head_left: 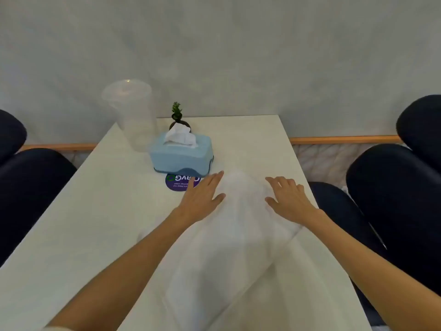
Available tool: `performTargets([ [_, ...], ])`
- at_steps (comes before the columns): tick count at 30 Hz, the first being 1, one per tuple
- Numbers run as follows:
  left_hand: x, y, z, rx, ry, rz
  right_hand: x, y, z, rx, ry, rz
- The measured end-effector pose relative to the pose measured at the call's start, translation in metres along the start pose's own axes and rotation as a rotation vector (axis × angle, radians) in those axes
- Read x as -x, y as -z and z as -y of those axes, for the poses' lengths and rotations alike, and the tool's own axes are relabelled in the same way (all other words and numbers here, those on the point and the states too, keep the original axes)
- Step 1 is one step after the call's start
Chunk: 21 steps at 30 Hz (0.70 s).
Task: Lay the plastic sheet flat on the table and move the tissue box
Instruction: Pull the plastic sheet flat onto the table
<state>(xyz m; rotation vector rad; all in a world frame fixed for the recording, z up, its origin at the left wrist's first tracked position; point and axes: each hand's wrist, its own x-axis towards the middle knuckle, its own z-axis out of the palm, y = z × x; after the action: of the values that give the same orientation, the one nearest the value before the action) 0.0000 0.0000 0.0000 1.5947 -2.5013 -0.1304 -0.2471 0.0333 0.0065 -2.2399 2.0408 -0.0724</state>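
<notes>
A thin, translucent white plastic sheet point(241, 237) lies along the middle of the white table point(100, 211), running from its near edge up between my hands. My left hand point(202, 197) rests palm down with fingers spread on the sheet's left side. On the sheet's right side my right hand point(286, 199) does the same. A light blue tissue box point(181, 156), with a white tissue sticking out of its top, stands just beyond my left hand. Neither hand touches the box.
A tall clear plastic container point(133, 115) stands at the far left of the table. A small potted plant point(177, 115) is behind the tissue box, and a purple round sticker point(176, 183) lies in front of it. Dark chairs point(393, 187) flank both sides.
</notes>
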Motion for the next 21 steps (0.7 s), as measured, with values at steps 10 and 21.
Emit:
performTargets([
  [10, 0.004, -0.025, 0.037, 0.015, 0.327, 0.079, 0.014, -0.023, -0.016, -0.053, -0.243, 0.062],
  [21, 0.007, -0.021, 0.044, -0.065, 0.373, 0.04, 0.025, -0.027, -0.021, -0.329, -0.446, -0.041],
])
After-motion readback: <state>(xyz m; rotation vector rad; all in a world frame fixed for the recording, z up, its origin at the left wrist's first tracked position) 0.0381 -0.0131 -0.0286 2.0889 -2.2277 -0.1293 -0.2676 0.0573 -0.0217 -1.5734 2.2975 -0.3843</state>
